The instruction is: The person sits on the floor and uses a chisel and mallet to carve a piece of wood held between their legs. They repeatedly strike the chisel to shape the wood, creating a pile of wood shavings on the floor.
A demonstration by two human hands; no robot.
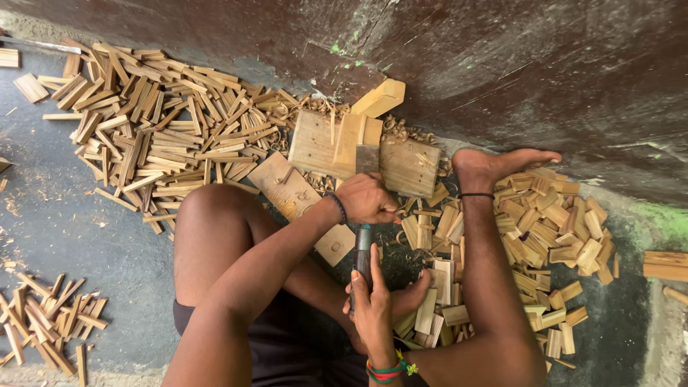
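Head view — grey floor (79,236), dark wall (537,79), left hand (367,198) fisted, right hand (373,304) clamped on dark tool (363,251).

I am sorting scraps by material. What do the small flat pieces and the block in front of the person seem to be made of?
Small flat pieces: probably bamboo or pale wood, unfinished; straw colour, split straight edges.
Block: raw unpainted wood, visible grain, curled shavings beside it.

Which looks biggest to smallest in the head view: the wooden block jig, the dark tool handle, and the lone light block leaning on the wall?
1. wooden block jig
2. dark tool handle, gripped by the right hand
3. light block

The last two look close; the handle is nearer the camera, so their order is unsure.
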